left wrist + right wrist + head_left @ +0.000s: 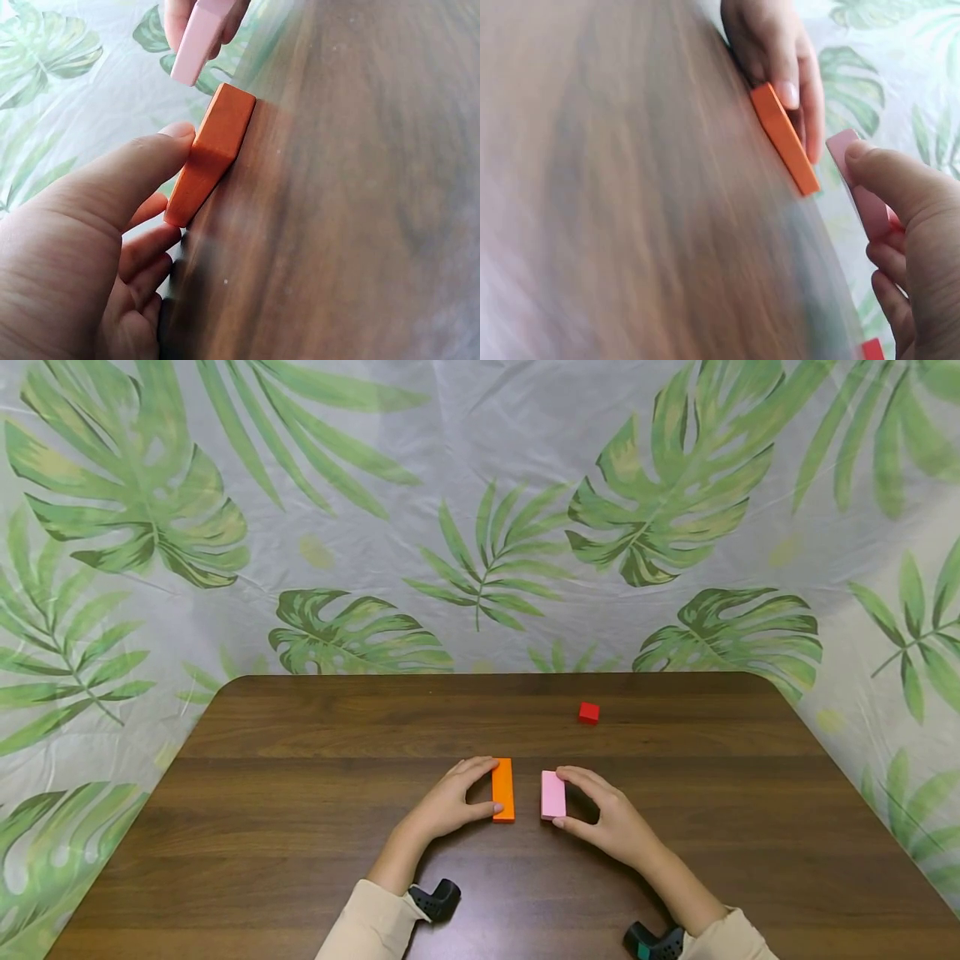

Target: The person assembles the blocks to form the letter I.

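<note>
An orange rectangular block (505,793) lies lengthwise on the wooden table. My left hand (448,803) pinches it by its ends, thumb at the near end and fingers at the far end. To its right is a pink block (553,795), shorter and wider, gripped the same way by my right hand (613,817). The left wrist view shows the pink block (201,41) apparently raised off the tabletop, while the orange block (214,142) rests on it. A small gap separates the two blocks, which stand roughly parallel.
A small red block (588,713) sits farther back on the table (337,718), right of the middle. Behind the table's far edge hangs a pale cloth (510,427) printed with green leaves. Each wrist carries a black camera mount.
</note>
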`<state>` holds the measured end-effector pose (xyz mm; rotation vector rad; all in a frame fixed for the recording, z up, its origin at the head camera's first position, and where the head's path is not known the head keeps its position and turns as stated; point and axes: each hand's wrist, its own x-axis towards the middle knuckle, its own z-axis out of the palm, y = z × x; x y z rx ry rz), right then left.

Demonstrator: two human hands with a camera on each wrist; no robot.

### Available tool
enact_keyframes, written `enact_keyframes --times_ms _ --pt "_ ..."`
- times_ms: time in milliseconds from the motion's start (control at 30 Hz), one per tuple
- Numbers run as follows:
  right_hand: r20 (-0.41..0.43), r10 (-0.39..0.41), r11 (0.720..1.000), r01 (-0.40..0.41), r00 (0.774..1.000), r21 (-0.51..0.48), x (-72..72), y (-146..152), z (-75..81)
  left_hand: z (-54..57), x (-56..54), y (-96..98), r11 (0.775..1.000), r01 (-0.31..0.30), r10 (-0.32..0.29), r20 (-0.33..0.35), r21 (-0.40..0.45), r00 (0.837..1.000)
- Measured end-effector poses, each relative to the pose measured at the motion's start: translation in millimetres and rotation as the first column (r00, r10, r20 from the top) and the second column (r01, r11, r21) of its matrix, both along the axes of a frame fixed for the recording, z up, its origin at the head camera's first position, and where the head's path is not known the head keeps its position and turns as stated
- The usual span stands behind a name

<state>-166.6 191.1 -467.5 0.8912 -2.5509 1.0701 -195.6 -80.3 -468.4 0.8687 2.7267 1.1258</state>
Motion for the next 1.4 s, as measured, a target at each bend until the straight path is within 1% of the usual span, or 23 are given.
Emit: enact_keyframes --times_ms 200,433,667,833,1000,1100,1400 --pt "-0.003 0.046 0.999 -0.046 0.999 0.013 5.8 -8.5 -0.1 0.5 -0.2 -0.1 1.000 0.001 -0.001 0.003 0.004 1.000" --pt "-0.036 0.087 0.996 -0.086 0.996 0.022 10.8 -16.3 0.7 0.4 -0.1 0.0 1.000 0.001 -0.001 0.008 0.001 1.000" --pt "-0.022 0.125 0.992 -0.125 0.992 0.024 17.5 -23.6 0.9 0.7 0.3 -0.7 1.000 -0.003 0.003 0.016 0.003 1.000" --pt "-0.036 0.145 0.989 -0.144 0.989 0.044 21.8 -28.7 1.0 -0.8 -0.4 -0.9 1.000 0.002 -0.002 -0.003 0.003 1.000" --pt "-0.068 0.180 0.983 -0.177 0.981 0.043 24.3 -33.2 1.0 -1.1 -0.6 -0.8 1.000 0.003 -0.003 -0.012 0.003 1.000" --pt "-0.076 0.188 0.982 -0.185 0.979 0.046 26.5 -35.3 0.5 -0.3 0.0 -1.0 1.000 0.001 -0.001 -0.006 -0.003 1.000" --pt "-0.047 0.196 0.979 -0.193 0.980 0.068 35.6 -42.8 0.4 0.6 0.5 -1.2 1.000 -0.008 0.008 0.009 -0.012 1.000"
